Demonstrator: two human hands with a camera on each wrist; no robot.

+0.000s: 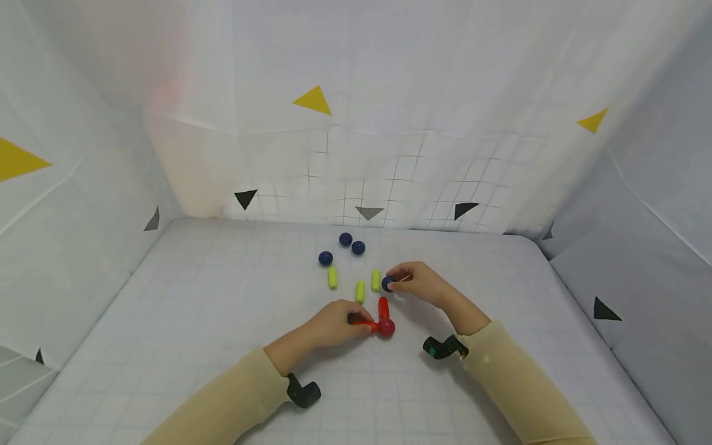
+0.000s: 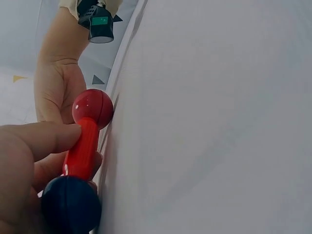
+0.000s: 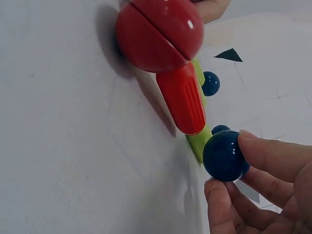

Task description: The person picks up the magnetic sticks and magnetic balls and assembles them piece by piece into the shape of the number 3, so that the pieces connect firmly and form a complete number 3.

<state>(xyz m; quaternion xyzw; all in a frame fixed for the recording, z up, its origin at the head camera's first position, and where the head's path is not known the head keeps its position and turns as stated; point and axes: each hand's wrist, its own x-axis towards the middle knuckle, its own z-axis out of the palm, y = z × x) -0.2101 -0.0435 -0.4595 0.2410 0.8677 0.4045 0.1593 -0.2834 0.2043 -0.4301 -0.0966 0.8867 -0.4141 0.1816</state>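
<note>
Red ball [image 1: 386, 327] sits below centre in your head view, with an upper rod [image 1: 384, 307] at its 12 o'clock and a second rod [image 1: 374, 326] at 9 o'clock, both red. Your left hand [image 1: 337, 322] is clamped on the second rod. At the red ball's 12 o'clock, farther out, your right hand [image 1: 421, 285] pinches a blue ball [image 1: 387, 283]. Three green rods [image 1: 360, 292] lie between 10 and 12 o'clock, three loose balls [image 1: 358, 248] beyond.

In your left wrist view, thumb and fingers grip the second rod, red ball at its 12 o'clock end, a blue end ball [image 2: 71, 205] at 6.

In your right wrist view, thumb and fingertips clamp the blue ball; the red ball is at its 11 o'clock.
</note>
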